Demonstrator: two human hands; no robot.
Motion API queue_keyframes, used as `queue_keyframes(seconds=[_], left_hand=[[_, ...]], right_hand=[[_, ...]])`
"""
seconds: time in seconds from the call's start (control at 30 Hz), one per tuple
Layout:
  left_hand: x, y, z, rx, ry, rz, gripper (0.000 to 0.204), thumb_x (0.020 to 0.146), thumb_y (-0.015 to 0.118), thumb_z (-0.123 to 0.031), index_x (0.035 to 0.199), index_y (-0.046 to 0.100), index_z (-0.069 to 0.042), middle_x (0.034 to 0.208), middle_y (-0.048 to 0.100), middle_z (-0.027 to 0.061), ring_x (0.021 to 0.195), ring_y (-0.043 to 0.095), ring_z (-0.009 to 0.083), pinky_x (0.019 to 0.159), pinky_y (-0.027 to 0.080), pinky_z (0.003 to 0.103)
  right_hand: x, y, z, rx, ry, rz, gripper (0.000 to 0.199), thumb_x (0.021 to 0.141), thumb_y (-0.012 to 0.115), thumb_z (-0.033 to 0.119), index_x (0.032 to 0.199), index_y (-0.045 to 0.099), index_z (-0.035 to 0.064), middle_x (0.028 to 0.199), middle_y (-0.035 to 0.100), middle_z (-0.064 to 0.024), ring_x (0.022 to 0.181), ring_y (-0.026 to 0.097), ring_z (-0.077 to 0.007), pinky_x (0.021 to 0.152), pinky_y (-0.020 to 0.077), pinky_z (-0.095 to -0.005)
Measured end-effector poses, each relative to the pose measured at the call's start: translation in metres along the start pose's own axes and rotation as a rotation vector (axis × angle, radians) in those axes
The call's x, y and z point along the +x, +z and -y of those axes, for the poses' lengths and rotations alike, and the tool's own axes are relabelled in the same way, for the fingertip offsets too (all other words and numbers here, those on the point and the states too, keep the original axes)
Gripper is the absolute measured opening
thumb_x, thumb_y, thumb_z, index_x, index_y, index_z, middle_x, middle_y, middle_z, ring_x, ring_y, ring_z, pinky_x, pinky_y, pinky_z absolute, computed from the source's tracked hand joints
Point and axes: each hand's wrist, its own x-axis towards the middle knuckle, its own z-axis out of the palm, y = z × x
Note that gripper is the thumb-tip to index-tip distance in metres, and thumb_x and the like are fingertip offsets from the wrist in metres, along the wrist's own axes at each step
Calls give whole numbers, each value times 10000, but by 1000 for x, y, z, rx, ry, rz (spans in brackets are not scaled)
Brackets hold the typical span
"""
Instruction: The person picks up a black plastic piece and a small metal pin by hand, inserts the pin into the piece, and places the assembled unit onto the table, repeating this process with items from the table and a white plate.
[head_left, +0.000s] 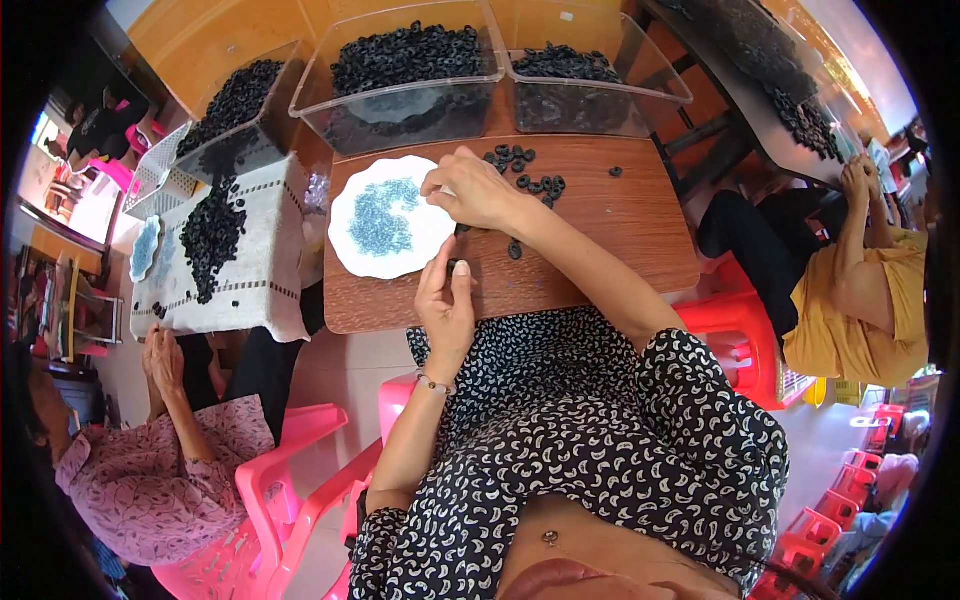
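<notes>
Main risk IMO is a spill: R hand [480, 190] is right over the R rim of the white plate [345, 225], so a knock from fingers or wrist cd tip or shove it & scatter the loose blue-grey bits [385, 220] over the brown table [600, 240]. Black ring [453, 264] at L hand [445, 310] cd slip too, b/c only thumb & forefinger seem to have it; if dropped, it'd prob. get mixed w/ the loose black rings [540, 185] on the tabletop. Those lie mostly on the far side of R forearm, one just on its near side, so a low sweep of that arm cd push them about. Pose: R arm comes in from near right, elbow bent, running diag. to far left; palm down, fingers curled, tips almost together above the plate; can't tell if a bit is btwn them, too small. L hand comes up from the near side, wrist w/ bracelet [435, 385] short of the table edge, fingers pointing far, thumb & forefinger slightly apart w/ the ring lightly btwn. Plate's at far left of table, clear bin [400, 95] beyond.
</notes>
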Motion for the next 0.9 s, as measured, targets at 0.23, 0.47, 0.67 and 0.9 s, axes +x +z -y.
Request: queue_keyframes(seconds=[0.23, 0.47, 0.67, 0.9], left_hand=[[-4, 4, -7, -144, -60, 2, 424, 1023, 638, -124, 1423, 577, 1, 1019, 726, 52, 755, 586, 57, 679, 502, 218], [-2, 4, -10, -140, -76, 49, 379, 1026, 632, -112, 1387, 612, 2, 1045, 729, 50, 745, 587, 48, 667, 501, 207], [8, 2, -3, -84, 4, 78, 362, 1028, 631, -120, 1370, 629, -1, 1036, 715, 51, 747, 596, 56, 677, 502, 212], [0, -3, -27, -26, -43, 111, 349, 1023, 576, -57, 1362, 632, 8, 1045, 749, 62, 744, 608, 54, 689, 536, 218]], right_hand=[[21, 15, -1, -153, 42, 134, 155, 831, 757, 144, 977, 769, 92, 946, 679, -145, 986, 581, -353, 887, 488, -453], [17, 22, -5, -142, 25, 45, 97, 860, 724, 131, 929, 733, 64, 936, 685, -147, 973, 588, -356, 864, 489, -454], [2, -7, -4, 180, 53, -28, 125, 899, 697, 139, 951, 702, 25, 802, 685, -138, 830, 635, -312, 738, 509, -427], [-53, -39, 12, 285, 13, -215, 146, 916, 715, 200, 932, 686, 58, 815, 664, -82, 708, 604, -198, 648, 495, -340]])
